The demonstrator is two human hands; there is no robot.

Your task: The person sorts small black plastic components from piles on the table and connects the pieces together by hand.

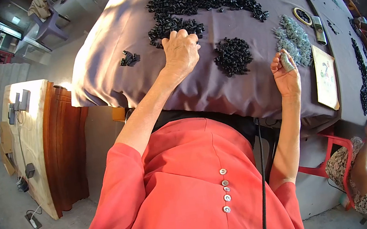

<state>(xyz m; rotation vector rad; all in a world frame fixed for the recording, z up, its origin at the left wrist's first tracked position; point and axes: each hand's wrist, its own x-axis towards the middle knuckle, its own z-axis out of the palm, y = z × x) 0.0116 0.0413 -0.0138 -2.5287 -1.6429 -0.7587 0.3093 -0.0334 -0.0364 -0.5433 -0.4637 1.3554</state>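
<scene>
My left hand [181, 50] is at the near edge of a pile of small black tube-like pieces [176, 23], its fingers bent down and closed. The back of the hand hides the fingertips and whatever they grip. My right hand [286, 75] is raised palm-up with curled fingers. A small grey-green piece [286, 61] shows at its thumb and fingers; I cannot make out its kind. Just beyond that hand is a heap of clear, greyish small pieces [293, 40]. Between my hands sits a round pile of black pieces [233, 56].
A grey-brown cloth [115, 54] covers the table. A small black cluster [129, 58] lies at left. To the right are a tape roll [302, 16], a printed card [325, 76] and a black row [362, 72]. Another person's arm [366, 155] is beside a red chair [332, 150].
</scene>
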